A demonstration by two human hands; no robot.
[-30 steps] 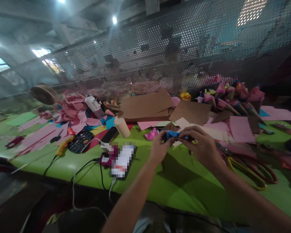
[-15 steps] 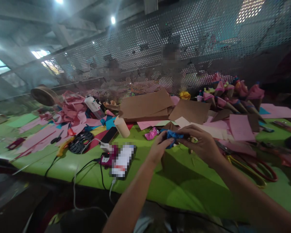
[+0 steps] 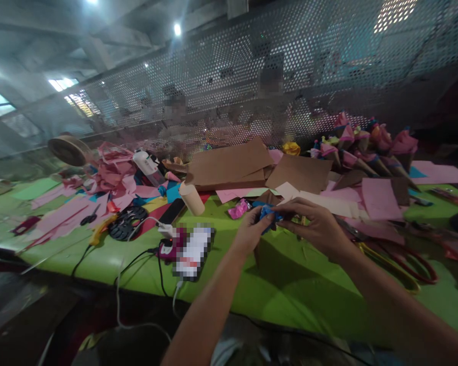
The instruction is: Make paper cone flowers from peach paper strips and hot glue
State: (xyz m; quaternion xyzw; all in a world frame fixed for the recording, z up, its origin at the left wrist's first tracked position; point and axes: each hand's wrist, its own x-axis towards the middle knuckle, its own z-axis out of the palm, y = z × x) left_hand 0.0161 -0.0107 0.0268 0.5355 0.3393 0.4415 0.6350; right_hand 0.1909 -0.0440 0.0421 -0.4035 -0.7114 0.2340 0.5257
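Observation:
A small piece of crumpled blue paper (image 3: 266, 212) is held up over the green tabletop (image 3: 290, 305). My left hand (image 3: 249, 233) is closed on its near side, with the thumb pressed against it. At the other side the fingertips of my right hand (image 3: 313, 223) pinch its edge. Below my left hand a narrow brown tip (image 3: 256, 255) sticks down; whether it joins the blue paper is hidden. Just behind the hands lies a shiny pink crumpled piece (image 3: 238, 209).
Scissors (image 3: 412, 267) with red and yellow handles lie at the right. A phone (image 3: 194, 252), a power strip (image 3: 171, 250) and cables are at the left. Brown cardboard (image 3: 229, 165), a paper tube (image 3: 192, 198) and paper-topped cones (image 3: 366, 152) stand or lie behind.
The blue paper has turned slightly between my fingers and shows less above the left thumb. The brown tip shows more clearly below my left hand. The tabletop things are unmoved.

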